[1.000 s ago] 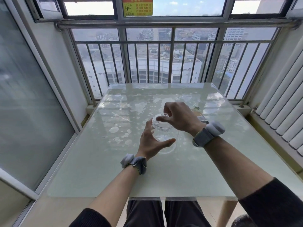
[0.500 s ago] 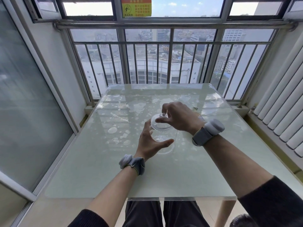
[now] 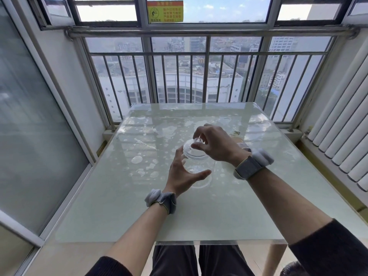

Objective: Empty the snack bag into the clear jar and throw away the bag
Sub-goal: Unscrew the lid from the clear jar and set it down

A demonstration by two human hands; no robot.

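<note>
Both hands working out front, forearms reaching forward.
Left hand cupping, thumb and fingers spread wide; right hand arching over, fingertips pinching downward.

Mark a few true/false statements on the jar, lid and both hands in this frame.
1. The right hand pinches the lid by its knob. True.
2. The left hand rests flat on the table, away from the clear jar. False: it cups the jar's side.
3. The jar lies on its side. False: it stands upright.
4. Both wrists wear bands. True.
5. The jar is full of snacks. False: it looks empty.
</note>
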